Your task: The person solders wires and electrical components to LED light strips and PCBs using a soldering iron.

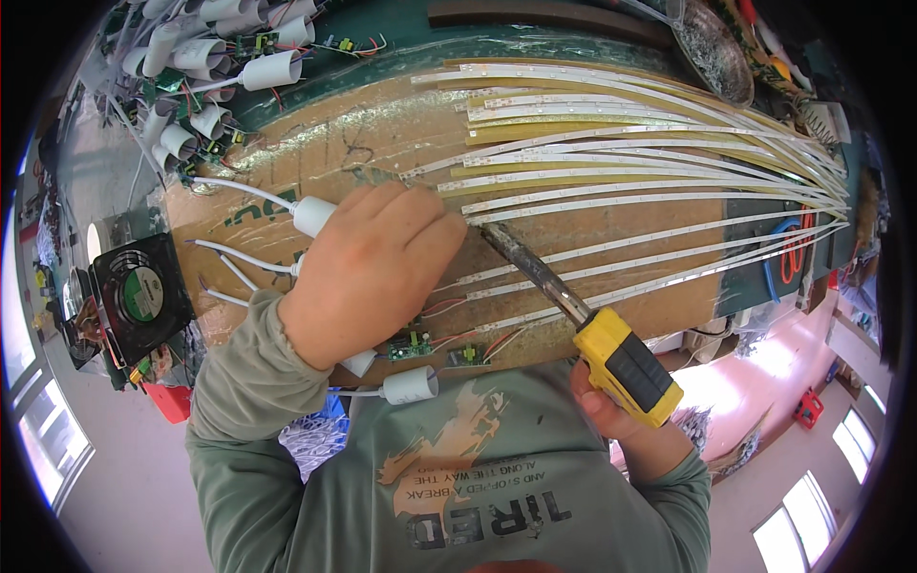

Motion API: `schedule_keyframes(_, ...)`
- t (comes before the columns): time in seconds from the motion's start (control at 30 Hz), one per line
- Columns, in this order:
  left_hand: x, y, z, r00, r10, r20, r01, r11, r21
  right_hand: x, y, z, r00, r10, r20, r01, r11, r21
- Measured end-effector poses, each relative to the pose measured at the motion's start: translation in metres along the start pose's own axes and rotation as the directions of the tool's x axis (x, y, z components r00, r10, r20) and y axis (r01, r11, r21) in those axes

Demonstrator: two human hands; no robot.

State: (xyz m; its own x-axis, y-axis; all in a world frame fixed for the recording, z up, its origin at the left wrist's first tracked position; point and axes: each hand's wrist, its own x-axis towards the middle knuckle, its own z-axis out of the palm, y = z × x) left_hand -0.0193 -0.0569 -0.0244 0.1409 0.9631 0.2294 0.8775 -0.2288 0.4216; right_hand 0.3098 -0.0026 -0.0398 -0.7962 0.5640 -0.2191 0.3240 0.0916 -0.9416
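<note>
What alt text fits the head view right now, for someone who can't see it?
The right hand holds a yellow-handled soldering iron, tip beside the left hand, which presses down on a cardboard-topped bench. White LED strips fan to the right; small green circuit boards lie near the front edge.

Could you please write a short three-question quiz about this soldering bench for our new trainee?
1. True or false: the right hand holds a soldering iron with a yellow grip.
2. What rests under the left hand? A) a black fan B) the near ends of the LED strips C) a red box
3. Fill in: the white tube caps lie piled at the board's far ____ corner.

Key: 1 true. 2 B. 3 left.
</note>
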Motion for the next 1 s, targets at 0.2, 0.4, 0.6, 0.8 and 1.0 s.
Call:
schedule_keyframes(0.2,0.002,0.000,-0.002,1.000,0.015,0.001,-0.015,1.000,0.004,-0.001,0.002,-0.002,0.999,0.041,0.021,-0.041,0.999,0.029)
schedule_keyframes(0.4,0.002,0.001,-0.001,1.000,0.006,0.010,-0.007,1.000,0.012,-0.002,0.003,0.000,1.000,0.000,0.006,0.000,1.000,-0.014)
schedule_keyframes(0.6,0.002,0.002,-0.001,1.000,0.001,0.012,-0.001,1.000,0.015,-0.003,0.006,-0.001,1.000,-0.006,0.021,0.007,0.999,-0.046)
schedule_keyframes(0.8,0.002,0.001,-0.002,1.000,0.002,0.014,-0.002,1.000,0.009,-0.013,0.009,-0.004,0.990,0.133,0.040,-0.136,0.985,0.104)
schedule_keyframes(1.0,0.003,0.001,0.001,1.000,0.007,0.009,-0.007,1.000,0.019,-0.013,0.008,-0.007,0.995,0.095,0.003,-0.095,0.993,0.073)
